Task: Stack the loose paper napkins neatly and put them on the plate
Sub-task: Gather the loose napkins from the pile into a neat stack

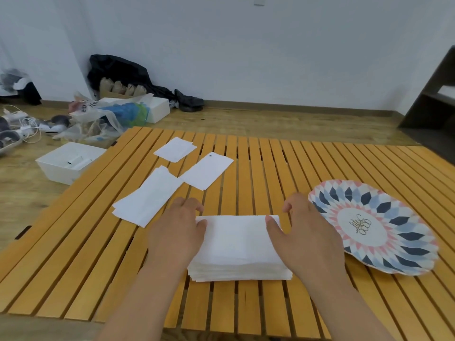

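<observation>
- Orange slatted wooden table stands on a wood floor before a pale wall, with clutter on the floor at the far left.
- Thick stack of white paper napkins lies on the table near its front edge, between the two hands.
- Left hand presses against the stack's left side, fingers curled over the far corner, thumb on top.
- Right hand clasps the right side in the same way.
- Three loose white paper napkins lie flat on the table beyond the left hand.
- Round paper plate with a blue, pink and white petal pattern sits just beside the right hand, bare.
</observation>
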A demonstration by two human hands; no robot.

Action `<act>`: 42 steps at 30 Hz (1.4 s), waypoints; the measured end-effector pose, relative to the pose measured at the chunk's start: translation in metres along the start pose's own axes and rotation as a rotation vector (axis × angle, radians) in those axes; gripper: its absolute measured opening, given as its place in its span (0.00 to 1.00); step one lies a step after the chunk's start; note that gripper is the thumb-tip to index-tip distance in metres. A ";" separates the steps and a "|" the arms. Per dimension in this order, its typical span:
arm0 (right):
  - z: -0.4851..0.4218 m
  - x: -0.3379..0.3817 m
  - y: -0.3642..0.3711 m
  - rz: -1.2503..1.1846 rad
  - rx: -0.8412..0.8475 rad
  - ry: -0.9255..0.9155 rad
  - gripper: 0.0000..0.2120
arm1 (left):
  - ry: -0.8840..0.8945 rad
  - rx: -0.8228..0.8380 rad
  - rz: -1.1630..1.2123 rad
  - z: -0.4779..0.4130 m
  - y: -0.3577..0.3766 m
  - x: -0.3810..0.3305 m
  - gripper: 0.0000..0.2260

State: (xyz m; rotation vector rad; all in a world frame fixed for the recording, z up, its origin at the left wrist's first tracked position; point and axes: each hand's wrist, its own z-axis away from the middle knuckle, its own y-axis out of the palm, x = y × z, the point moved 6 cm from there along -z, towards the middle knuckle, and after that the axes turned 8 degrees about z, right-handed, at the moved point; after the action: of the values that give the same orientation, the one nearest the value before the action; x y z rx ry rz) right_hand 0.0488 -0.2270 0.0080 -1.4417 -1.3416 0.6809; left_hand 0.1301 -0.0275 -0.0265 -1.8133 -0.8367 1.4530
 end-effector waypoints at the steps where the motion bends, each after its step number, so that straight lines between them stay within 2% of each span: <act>1: 0.002 0.009 -0.003 -0.021 -0.045 -0.077 0.09 | -0.009 0.002 0.001 -0.001 0.001 0.001 0.11; 3: 0.007 0.029 -0.001 -0.028 -0.049 -0.234 0.06 | -0.013 -0.001 0.008 -0.002 0.002 0.002 0.12; 6: 0.017 0.045 0.022 -0.034 0.121 -0.347 0.12 | -0.016 0.006 0.039 -0.004 0.005 0.006 0.11; 9: 0.019 0.041 0.038 -0.050 0.262 -0.326 0.15 | -0.026 0.008 0.082 -0.008 0.005 0.012 0.10; 13: 0.018 0.040 0.040 -0.066 0.293 -0.320 0.14 | -0.047 -0.070 0.149 -0.028 -0.004 0.020 0.06; 17: 0.017 0.041 0.042 -0.094 0.323 -0.313 0.15 | 0.020 -0.154 0.078 -0.062 -0.006 0.027 0.05; 22: 0.014 0.035 0.042 -0.140 0.334 -0.279 0.22 | 0.118 -0.020 -0.156 -0.106 0.025 0.030 0.12; 27: 0.013 0.037 0.042 -0.155 0.341 -0.291 0.22 | 0.134 0.066 -0.288 -0.127 0.048 0.031 0.19; 34: 0.011 0.034 0.042 -0.162 0.361 -0.283 0.22 | 0.312 -0.050 -0.477 -0.133 0.053 0.015 0.12; 36: 0.011 0.035 0.042 -0.159 0.365 -0.285 0.22 | 0.306 -0.075 -0.506 -0.133 0.052 0.016 0.12; 40: 0.012 0.034 0.041 -0.157 0.367 -0.286 0.22 | 0.194 -0.169 -0.373 -0.137 0.032 0.024 0.12; 42: 0.012 0.033 0.042 -0.161 0.360 -0.286 0.22 | 0.231 -0.273 -0.331 -0.135 0.014 0.018 0.11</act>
State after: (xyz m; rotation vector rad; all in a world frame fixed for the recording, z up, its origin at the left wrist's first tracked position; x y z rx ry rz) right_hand 0.0615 -0.1869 -0.0266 -0.9637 -1.4457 0.9921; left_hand 0.2666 -0.0350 -0.0258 -1.8829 -1.1927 0.9376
